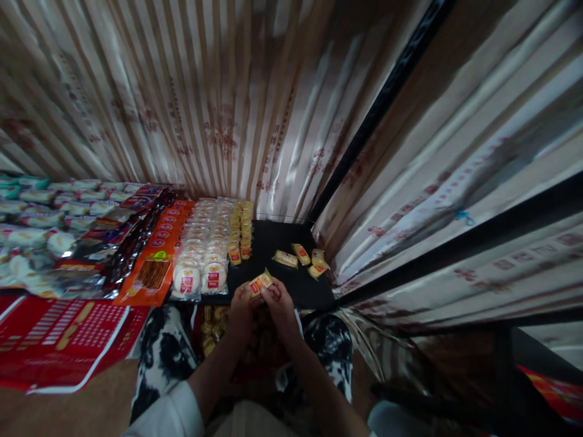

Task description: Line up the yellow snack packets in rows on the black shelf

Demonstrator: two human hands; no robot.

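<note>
Between my fingers, a small yellow snack packet [260, 283] with an orange-red label is held just over the front edge of the black table [268, 232]. My left hand [241, 308] pinches its left end. The right end sits in the closed fingers of my right hand [279, 305]. Several similar packets [285, 258] lie loose on the table ahead and to the right. Two rows of yellow packets [240, 227] stand lined up at the left. Below my hands, an open bag [214, 328] on my lap contains more yellow packets, partly hidden by my arms.
Left of the yellow rows are round white packaged crackers [200, 278], an orange snack bag [157, 267], dark packets [116, 233] and white-and-yellow packs [39, 212]. A red bag [68, 343] hangs at the left front. Printed plastic sheeting [182, 91] and a black pole [364, 139] border the table.
</note>
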